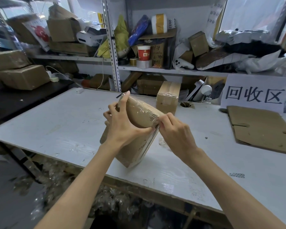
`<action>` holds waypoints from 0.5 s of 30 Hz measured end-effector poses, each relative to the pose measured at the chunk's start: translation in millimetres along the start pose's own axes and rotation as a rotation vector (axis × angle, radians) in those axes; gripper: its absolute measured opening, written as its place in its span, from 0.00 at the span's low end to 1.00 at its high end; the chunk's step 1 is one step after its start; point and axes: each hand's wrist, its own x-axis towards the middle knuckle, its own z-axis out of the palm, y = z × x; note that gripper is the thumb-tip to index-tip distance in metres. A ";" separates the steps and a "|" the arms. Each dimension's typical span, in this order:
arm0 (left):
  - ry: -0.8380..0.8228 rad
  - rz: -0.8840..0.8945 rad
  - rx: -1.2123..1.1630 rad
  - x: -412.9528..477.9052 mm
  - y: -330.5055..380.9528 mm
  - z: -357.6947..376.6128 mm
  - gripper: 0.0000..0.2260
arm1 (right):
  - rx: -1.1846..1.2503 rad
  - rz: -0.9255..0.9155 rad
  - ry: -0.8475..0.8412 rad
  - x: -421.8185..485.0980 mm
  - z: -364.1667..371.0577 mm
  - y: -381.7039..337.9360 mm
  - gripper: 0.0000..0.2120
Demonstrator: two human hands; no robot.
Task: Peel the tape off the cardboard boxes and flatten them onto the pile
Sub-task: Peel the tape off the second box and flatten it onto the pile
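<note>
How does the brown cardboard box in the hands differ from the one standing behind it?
The held brown cardboard box is tilted; the rear brown cardboard box stands upright on the white table. The left hand grips the held box and the right hand pinches its clear tape; nothing touches the rear box. Both are taped.

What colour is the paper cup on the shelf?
The paper cup is red with a white rim; the head view shows it best.

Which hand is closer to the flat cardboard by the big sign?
Right. The right hand pinches tape on the held box, on the side toward the flat cardboard. The left hand grips that box's other side, farther off.
</note>
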 end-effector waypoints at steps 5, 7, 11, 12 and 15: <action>0.008 -0.035 0.028 2.6 5.4 0.9 0.51 | 0.194 0.084 -0.015 3.5 1.3 2.4 0.06; -0.008 -0.054 0.031 5.0 8.4 1.2 0.51 | 0.281 0.207 0.003 4.6 2.5 3.3 0.05; -0.051 -0.105 0.035 10.1 10.2 0.1 0.55 | 0.277 0.259 0.050 8.4 -5.3 8.5 0.15; -0.060 -0.105 0.037 10.0 10.5 -0.5 0.56 | 0.230 0.185 0.025 10.1 -7.5 9.9 0.18; -0.084 -0.068 0.049 7.3 13.7 1.3 0.56 | 0.063 -0.015 -0.046 15.0 -12.5 12.9 0.14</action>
